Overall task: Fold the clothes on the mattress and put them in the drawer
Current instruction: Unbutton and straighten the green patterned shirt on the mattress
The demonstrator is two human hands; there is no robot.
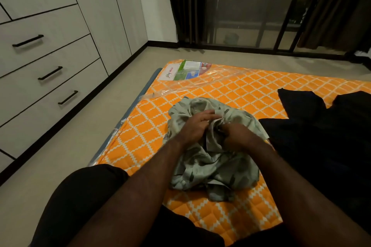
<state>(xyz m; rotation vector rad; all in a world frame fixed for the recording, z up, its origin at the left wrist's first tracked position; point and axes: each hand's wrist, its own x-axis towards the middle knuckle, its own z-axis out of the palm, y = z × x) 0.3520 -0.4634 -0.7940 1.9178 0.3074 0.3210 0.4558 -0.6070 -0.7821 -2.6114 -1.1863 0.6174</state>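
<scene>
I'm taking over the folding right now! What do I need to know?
Left hand: lies on the green shirt; whether it pinches cloth, I cannot tell.
Right hand: fingers curled, gripping the shirt's bunched cloth.
Things: the shirt lies crumpled on the orange mattress; dark clothes lie beside it on the right; the drawers on the left are all shut.
Done: nothing folded yet.
Left: fold the shirt and the dark clothes, open a drawer, put them in.
</scene>
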